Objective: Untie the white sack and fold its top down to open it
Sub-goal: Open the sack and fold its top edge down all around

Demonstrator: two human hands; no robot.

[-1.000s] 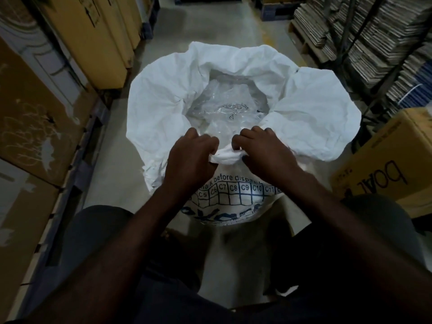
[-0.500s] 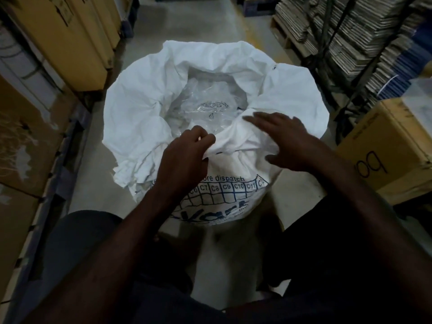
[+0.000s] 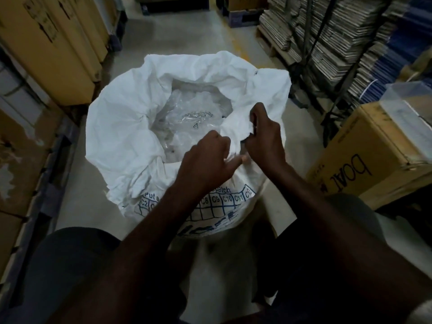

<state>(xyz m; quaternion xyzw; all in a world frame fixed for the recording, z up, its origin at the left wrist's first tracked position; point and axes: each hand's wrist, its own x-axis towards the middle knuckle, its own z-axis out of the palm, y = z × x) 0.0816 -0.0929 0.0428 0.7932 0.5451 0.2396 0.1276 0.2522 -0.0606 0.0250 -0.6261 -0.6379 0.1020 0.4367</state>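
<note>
White sack point(image 3: 121, 118) is untied, mostly folded down; right hand point(image 3: 264, 139) fingers clench the remaining rim, left hand point(image 3: 205, 160) loosely curled.

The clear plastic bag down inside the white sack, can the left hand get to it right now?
Probably yes. The white sack is open at the top, so the clear plastic bag lies uncovered just beyond the left hand. Only the folded rim lies between, and the right hand grips cloth off to the side.
</note>
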